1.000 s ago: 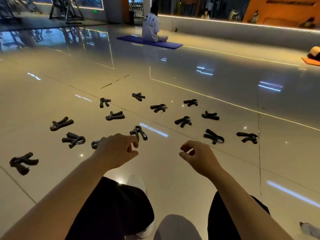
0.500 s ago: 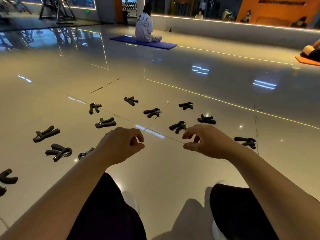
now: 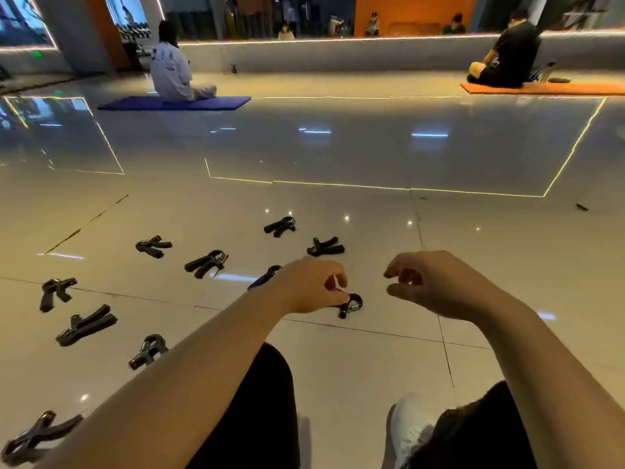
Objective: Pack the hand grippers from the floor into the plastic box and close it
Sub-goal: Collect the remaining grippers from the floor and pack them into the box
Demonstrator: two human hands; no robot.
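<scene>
Below, left hand curled above a hand gripper, handles hidden, grip unclear, right hand loosely curled, empty.

Floor: large polished tiles, glossy enough to mirror the ceiling lights, with thin dark grout joints. Hand grippers: matt black handles that look foam-covered or rubbery, joined by shiny metal springs. Blue mat and orange mat at the far edge: matt, soft-looking.
</scene>
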